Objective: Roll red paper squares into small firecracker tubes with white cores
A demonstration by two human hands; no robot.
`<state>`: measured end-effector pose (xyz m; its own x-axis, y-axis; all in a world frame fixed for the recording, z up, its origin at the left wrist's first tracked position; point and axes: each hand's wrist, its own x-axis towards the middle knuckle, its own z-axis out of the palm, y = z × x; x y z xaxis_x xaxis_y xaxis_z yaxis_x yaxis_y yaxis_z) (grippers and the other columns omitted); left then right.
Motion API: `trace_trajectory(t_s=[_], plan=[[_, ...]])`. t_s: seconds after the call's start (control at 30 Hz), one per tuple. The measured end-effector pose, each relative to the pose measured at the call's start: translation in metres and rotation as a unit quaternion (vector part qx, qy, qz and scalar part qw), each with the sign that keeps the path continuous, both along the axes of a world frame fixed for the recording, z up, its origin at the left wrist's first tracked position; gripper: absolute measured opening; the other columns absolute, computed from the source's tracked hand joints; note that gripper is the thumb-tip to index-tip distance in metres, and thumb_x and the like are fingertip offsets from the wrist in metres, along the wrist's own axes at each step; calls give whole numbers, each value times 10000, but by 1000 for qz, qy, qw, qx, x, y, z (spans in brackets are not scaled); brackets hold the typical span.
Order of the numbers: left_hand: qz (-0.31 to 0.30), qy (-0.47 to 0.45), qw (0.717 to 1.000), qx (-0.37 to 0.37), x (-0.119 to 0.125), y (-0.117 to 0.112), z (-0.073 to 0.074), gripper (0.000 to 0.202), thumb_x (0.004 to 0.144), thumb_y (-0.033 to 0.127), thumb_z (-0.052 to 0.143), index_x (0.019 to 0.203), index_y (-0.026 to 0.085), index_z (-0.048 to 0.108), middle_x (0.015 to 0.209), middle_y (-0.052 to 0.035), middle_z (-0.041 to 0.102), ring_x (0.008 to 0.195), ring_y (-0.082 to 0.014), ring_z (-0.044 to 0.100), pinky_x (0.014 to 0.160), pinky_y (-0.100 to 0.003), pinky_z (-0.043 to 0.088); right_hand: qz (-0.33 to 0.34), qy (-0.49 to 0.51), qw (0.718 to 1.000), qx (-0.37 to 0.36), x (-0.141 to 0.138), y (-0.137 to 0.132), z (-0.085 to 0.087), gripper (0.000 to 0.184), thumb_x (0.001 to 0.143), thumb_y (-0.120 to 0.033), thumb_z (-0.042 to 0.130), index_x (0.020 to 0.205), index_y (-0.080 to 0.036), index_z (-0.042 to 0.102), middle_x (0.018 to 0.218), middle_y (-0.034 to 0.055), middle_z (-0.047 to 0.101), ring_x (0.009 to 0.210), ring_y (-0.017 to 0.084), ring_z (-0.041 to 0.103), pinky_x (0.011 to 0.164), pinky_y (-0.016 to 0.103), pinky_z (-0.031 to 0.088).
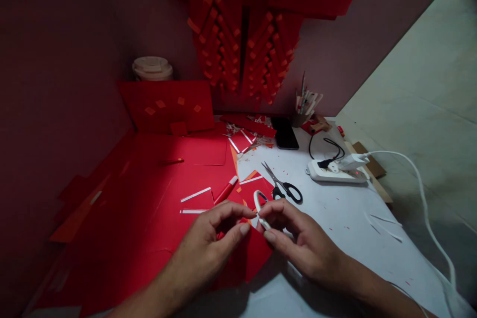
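Observation:
My right hand (298,238) pinches a thin roll of white tape (258,200) between thumb and fingers, holding it above the table. My left hand (216,238) is just left of the roll, with thumb and index finger apart. The index fingertip reaches the roll's edge; whether it touches, I cannot tell. Below and behind the hands lie red paper pieces (259,258), some with white tape strips (196,194). A red pen-like stick with a white end (225,190) rests beyond my left hand. Black-handled scissors (280,184) lie partly spread beyond my right hand.
Large red sheets (149,198) cover the left of the white table (328,238). A power strip (335,172) with a white cable stands at right. Behind are a black phone (286,135), a pen holder (301,115) and paper scraps. Red paper decorations (219,44) hang above.

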<state>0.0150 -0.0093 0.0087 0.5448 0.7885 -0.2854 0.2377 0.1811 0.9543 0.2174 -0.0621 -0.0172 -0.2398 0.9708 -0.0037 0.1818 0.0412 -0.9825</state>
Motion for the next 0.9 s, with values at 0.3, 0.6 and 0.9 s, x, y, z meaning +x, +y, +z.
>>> trace_trajectory(t_s=[0.3,0.6,0.9], plan=[[-40,-15,997,-63,3,-1,-6,188,849,361,623,910,184,606,741,-2,587,647,-147,477,579,-261,359,54,-38,997,49,-2,-1,-1,207,919,-153,538,1118,-209,544,960,43,650,793,166,596,711,309,474],[-49,15,998,-24,4,1,-4,199,856,381,600,802,192,575,697,11,546,598,-135,429,517,-238,336,54,-52,996,38,-3,0,-1,163,923,-191,550,1084,-212,542,876,17,609,733,158,551,676,304,451],[-10,-4,1000,-25,0,3,1,187,867,356,593,793,189,556,666,47,491,567,-104,385,504,-220,311,8,-53,998,15,0,1,-4,206,930,-249,587,1132,-209,584,871,26,648,765,165,597,684,298,468]])
